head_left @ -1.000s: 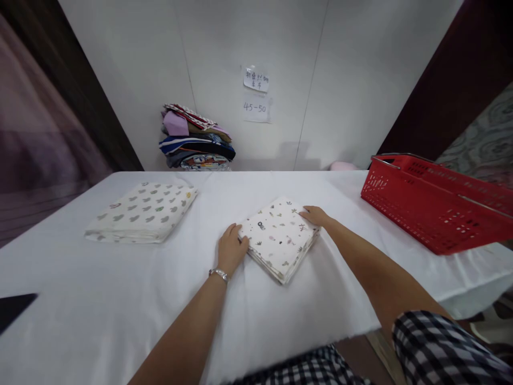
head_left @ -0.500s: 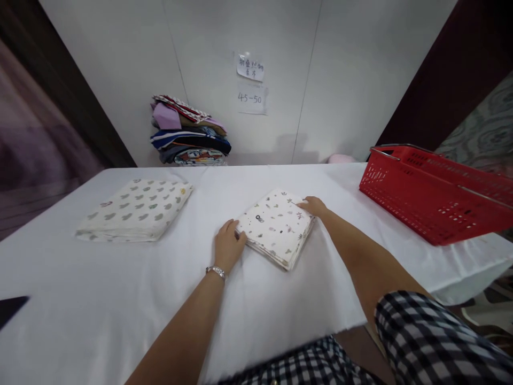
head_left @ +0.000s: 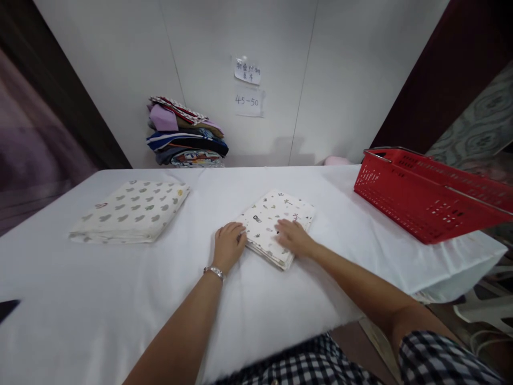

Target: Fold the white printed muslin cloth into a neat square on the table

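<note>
A folded white cloth (head_left: pixel 266 219) printed with small leaves and sprigs lies at an angle on the table in front of me. My left hand (head_left: pixel 230 243) is at its left corner, fingers curled over the edge and closed on it. My right hand (head_left: pixel 294 237) rests on top of the cloth near its right side, slightly blurred, with the fingers spread and gripping nothing. Farther left lies a second folded cloth (head_left: pixel 134 211), white with grey mushroom-like shapes, untouched by either hand.
A white tablecloth (head_left: pixel 160 299) covers the table. On the right stands a red perforated basket (head_left: pixel 425 198) with metal handles. Against the back wall is a pile of folded fabrics (head_left: pixel 186 133), below and left of two paper notes (head_left: pixel 248 101). A dark corner (head_left: pixel 7 310) shows at the left edge.
My right hand has left the far right corner of the cloth and moved left and nearer, onto its top. My left hand stays at the left corner.
</note>
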Tool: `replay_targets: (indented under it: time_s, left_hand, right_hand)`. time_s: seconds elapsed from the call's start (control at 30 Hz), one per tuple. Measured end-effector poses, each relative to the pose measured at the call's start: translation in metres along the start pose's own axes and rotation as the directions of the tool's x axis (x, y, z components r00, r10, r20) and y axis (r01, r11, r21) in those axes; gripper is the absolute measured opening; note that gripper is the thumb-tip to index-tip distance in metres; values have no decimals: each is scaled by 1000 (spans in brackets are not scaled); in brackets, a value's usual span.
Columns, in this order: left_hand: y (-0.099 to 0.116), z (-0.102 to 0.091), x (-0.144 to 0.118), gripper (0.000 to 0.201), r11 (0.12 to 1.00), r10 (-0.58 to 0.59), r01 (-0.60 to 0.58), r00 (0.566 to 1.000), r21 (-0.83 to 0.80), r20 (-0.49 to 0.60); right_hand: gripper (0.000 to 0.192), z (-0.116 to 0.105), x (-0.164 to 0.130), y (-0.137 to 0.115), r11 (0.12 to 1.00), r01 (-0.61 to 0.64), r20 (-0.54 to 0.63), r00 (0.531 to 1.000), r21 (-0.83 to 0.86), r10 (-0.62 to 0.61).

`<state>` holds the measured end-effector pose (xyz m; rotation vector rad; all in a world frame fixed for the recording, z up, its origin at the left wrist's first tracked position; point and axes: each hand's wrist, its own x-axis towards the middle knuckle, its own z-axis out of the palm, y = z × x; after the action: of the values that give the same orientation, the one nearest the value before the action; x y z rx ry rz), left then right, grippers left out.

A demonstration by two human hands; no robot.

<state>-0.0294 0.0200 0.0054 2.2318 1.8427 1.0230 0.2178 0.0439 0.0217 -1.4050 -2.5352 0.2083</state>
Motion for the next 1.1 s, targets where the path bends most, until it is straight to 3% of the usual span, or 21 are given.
replay_targets:
  time_s: [0.13,0.3,0.47,0.73,0.97,1.1]
  left_hand:
    - [0,0,0,25,1000,-6,6,1000,-2,-13]
    - [-1,2,1,23,999,-11,10,999,-34,-35]
    - [-10,6,2,29,993,-104,99,991,-58,-81]
    - [-13,2,2,37,979,-182,180,983,-95,-19]
    - [-41,-2,4,31,922,-94,132,988,-363,122]
    - [-46,-1,3,38,929,-73,110,990,-352,117]
  right_hand:
    - [44,20,-49,-40,996,85,-46,995,7,-85]
    - [54,23,-79,-53,963,262,-52,963,-66,-265]
    - [47,25,-78,-52,951,282,-90,952,-126,-294]
    - [39,30,-70,-49,943,283,-209,925,-173,-316]
    - [43,27,-77,-42,947,304,-262,910,-101,-320]
    - [39,21,-75,-50,970,241,-229,942,-39,-244]
